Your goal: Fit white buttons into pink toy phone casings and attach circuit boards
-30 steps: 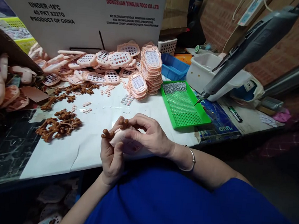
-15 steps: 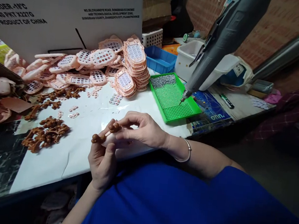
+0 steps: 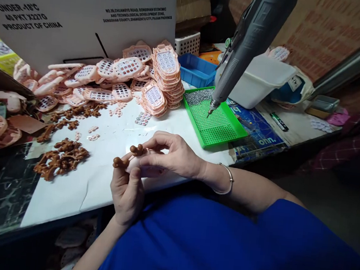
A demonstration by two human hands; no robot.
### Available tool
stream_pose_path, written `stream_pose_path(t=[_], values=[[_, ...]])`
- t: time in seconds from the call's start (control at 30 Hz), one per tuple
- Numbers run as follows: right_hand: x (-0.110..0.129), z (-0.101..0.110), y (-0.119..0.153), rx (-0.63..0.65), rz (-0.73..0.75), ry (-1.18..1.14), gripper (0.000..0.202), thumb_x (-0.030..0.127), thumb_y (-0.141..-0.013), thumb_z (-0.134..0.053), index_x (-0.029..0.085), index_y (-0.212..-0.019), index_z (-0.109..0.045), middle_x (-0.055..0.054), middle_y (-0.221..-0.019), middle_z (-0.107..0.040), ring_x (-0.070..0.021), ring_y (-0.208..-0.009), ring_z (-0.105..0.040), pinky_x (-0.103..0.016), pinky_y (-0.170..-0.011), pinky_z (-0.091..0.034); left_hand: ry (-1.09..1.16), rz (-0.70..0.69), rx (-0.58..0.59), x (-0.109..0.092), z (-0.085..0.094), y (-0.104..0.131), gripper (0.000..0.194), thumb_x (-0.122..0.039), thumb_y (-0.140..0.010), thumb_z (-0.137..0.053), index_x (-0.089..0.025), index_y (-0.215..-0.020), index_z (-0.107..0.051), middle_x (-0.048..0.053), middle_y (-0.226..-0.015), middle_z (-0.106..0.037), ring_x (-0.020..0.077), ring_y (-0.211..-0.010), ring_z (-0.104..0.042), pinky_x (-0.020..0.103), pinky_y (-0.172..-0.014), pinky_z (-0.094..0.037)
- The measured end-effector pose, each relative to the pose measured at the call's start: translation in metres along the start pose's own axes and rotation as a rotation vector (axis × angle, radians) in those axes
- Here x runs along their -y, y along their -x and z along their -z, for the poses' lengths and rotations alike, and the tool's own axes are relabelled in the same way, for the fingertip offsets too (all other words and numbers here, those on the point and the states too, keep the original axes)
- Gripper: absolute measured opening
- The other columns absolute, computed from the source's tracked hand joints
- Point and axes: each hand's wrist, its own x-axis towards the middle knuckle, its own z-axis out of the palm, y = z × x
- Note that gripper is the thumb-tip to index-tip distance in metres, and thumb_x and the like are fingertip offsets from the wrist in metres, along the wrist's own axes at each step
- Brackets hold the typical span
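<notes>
Both hands close around a pale pink plastic toy-phone shell [image 3: 136, 163] above the front edge of the table. My left hand [image 3: 127, 195] grips it from below, thumb against its near side. With fingers and thumb bent over the top, my right hand [image 3: 178, 157] pinches the same shell. A brown plastic piece sticks out at the shell's end, showing two knobbed ends, one near the right fingertips [image 3: 136, 149] and one [image 3: 120, 162] by the left fingers. Much of the shell is hidden behind the fingers.
Brown plastic parts [image 3: 61, 157] lie in a heap at left. Pink perforated shells [image 3: 127, 68] are piled and stacked behind. A green tray [image 3: 223, 133] holds small screws; an electric screwdriver [image 3: 239, 51] hangs over it. A blue bin [image 3: 197, 71] and white tub [image 3: 258, 83] stand beyond.
The view has shifted slightly, so the table things sit farther right. The hanging screwdriver appears farther left over the tray. Both hands keep hold of the shell; the knobbed piece sits closer against it.
</notes>
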Motion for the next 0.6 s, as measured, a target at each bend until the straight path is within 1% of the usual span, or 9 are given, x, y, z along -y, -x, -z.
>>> stream_pose_path(t=[0.13, 0.2, 0.27, 0.37, 0.47, 0.53, 0.6], values=[[-0.001, -0.004, -0.002, 0.007, -0.097, -0.085, 0.014, 0.015, -0.068, -0.075, 0.012, -0.072, -0.062, 0.005, -0.069, -0.059, -0.0044, -0.062, -0.052, -0.019, -0.063, -0.044, 0.093, 0.077, -0.014, -0.001, -0.002, 0.0, 0.019, -0.03, -0.088, -0.063, -0.034, -0.105, -0.07, -0.002, -0.113, -0.068, 0.0135, -0.113, -0.06, 0.024, -0.098, -0.045], [-0.002, -0.004, -0.003, 0.025, -0.09, -0.067, 0.013, 0.015, -0.069, -0.074, 0.011, -0.073, -0.062, 0.004, -0.069, -0.06, -0.0048, -0.063, -0.052, -0.019, -0.063, -0.044, 0.098, 0.084, -0.017, -0.002, -0.002, -0.001, 0.019, -0.029, -0.087, -0.063, -0.033, -0.104, -0.07, -0.002, -0.112, -0.069, 0.0133, -0.112, -0.06, 0.024, -0.097, -0.046], [-0.002, -0.003, -0.003, 0.027, -0.025, 0.021, 0.013, 0.017, -0.07, -0.075, 0.011, -0.076, -0.064, 0.004, -0.071, -0.06, -0.0052, -0.066, -0.052, -0.02, -0.065, -0.044, 0.074, 0.047, -0.035, -0.002, -0.001, -0.002, 0.018, -0.029, -0.087, -0.064, -0.032, -0.103, -0.071, -0.001, -0.11, -0.069, 0.0141, -0.112, -0.06, 0.024, -0.096, -0.047], [-0.003, -0.002, -0.003, 0.032, 0.141, 0.221, 0.017, 0.019, -0.071, -0.076, 0.013, -0.084, -0.068, 0.003, -0.075, -0.058, -0.0067, -0.07, -0.051, -0.021, -0.069, -0.043, 0.022, -0.036, -0.057, -0.001, 0.001, -0.004, 0.019, -0.026, -0.085, -0.066, -0.033, -0.103, -0.071, -0.002, -0.105, -0.07, 0.0157, -0.112, -0.061, 0.026, -0.096, -0.047], [-0.007, -0.001, 0.0, 0.018, 0.263, 0.308, 0.02, 0.02, -0.071, -0.077, 0.014, -0.088, -0.068, 0.002, -0.077, -0.057, -0.0078, -0.073, -0.051, -0.023, -0.071, -0.043, -0.014, -0.055, -0.008, 0.001, 0.005, -0.005, 0.025, -0.028, -0.086, -0.064, -0.032, -0.11, -0.068, 0.0, -0.11, -0.069, 0.018, -0.116, -0.058, 0.031, -0.102, -0.043], [-0.01, 0.0, 0.002, -0.021, 0.267, 0.264, 0.02, 0.023, -0.072, -0.077, 0.015, -0.088, -0.068, 0.002, -0.079, -0.057, -0.0083, -0.074, -0.052, -0.023, -0.071, -0.044, -0.051, -0.045, 0.009, 0.002, 0.008, -0.005, 0.029, -0.032, -0.087, -0.062, -0.029, -0.116, -0.065, 0.004, -0.116, -0.066, 0.0204, -0.117, -0.057, 0.034, -0.103, -0.042], [-0.013, 0.002, 0.003, -0.032, 0.203, 0.169, 0.023, 0.027, -0.071, -0.077, 0.015, -0.088, -0.066, 0.001, -0.081, -0.056, -0.0087, -0.074, -0.053, -0.023, -0.069, -0.045, -0.157, -0.052, -0.015, 0.002, 0.01, -0.005, 0.028, -0.035, -0.086, -0.063, -0.024, -0.112, -0.065, 0.006, -0.109, -0.068, 0.0209, -0.107, -0.062, 0.034, -0.095, -0.047]])
